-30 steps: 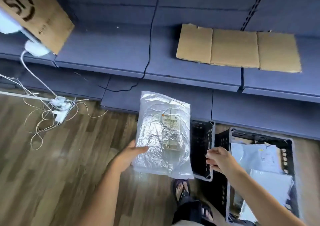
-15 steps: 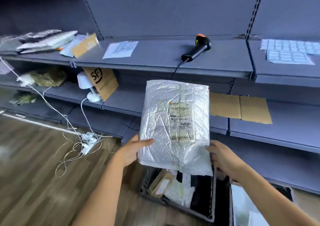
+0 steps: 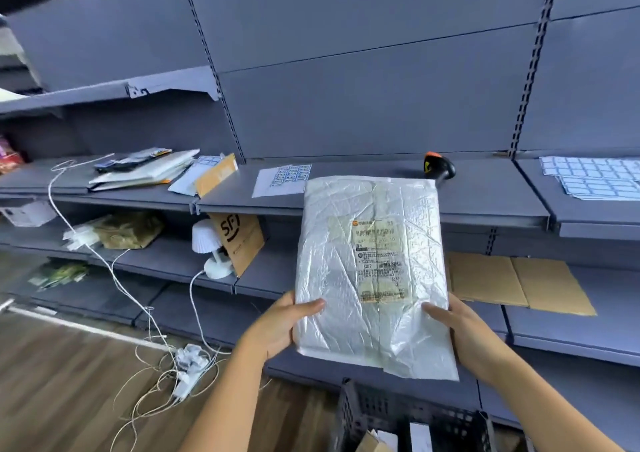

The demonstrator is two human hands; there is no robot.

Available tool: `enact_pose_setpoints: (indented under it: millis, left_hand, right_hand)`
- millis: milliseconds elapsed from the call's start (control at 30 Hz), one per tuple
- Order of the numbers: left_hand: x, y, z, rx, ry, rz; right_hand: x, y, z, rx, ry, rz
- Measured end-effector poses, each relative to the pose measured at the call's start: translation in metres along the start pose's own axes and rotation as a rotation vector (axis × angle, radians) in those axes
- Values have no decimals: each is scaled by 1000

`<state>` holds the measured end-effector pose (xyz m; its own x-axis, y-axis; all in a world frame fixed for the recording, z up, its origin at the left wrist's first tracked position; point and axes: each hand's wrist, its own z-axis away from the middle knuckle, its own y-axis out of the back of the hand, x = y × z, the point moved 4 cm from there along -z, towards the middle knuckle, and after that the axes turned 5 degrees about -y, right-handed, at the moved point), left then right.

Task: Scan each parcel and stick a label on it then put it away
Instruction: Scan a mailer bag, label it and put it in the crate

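You hold the parcel [image 3: 332,278], a crinkled silvery-white plastic mailer, upright in front of the grey shelving and above the black crate [image 3: 408,413] at the bottom of the view. Your left hand [image 3: 282,327] grips its lower left edge, with the thumb laid across the front. Your right hand [image 3: 465,333] grips the lower right edge in the same way. The shipping label [image 3: 379,261] faces you on the right half of the front, with its barcodes visible.

Behind the parcel's top right corner, the scanner [image 3: 439,166] lies on the shelf [image 3: 485,202]. Sheets of blank stickers [image 3: 592,177] lie farther right on the next shelf section, and a smaller sticker sheet [image 3: 282,179] lies just left of the parcel. One shelf lower, a flattened cardboard piece [image 3: 519,285] lies to the right.
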<state>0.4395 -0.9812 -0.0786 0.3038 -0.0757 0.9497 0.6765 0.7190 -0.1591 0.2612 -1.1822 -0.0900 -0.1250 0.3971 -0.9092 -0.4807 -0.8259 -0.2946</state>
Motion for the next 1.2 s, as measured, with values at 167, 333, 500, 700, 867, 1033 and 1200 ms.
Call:
enact_pose_setpoints:
  millis: [167,333,500,700,867,1033,1200]
  left_hand:
    - [29,59,-29,-92,-21,-38]
    - [45,75,-55,-181,2,-97]
    - [58,64,-83,-185,-65,-91]
    - [70,72,-112,-102,-156,-79]
    - [71,100,-143,12,-148,-121]
    - [88,98,-185,-48,-169,-193]
    - [113,97,-242,-135,-177,-237]
  right_hand:
    - [-1,-50,-28,28,81,-79]
    - [-7,-66,-46,101,129,-165]
    - [-40,-61,-66,127,193,-151]
    - [-85,-44,-97,142,271,-122]
    - [-121,-27,-120,218,317,-131]
    - [-144,-21,-159,215,321,-155]
    - [-149,-31,-206,246,326,-161]
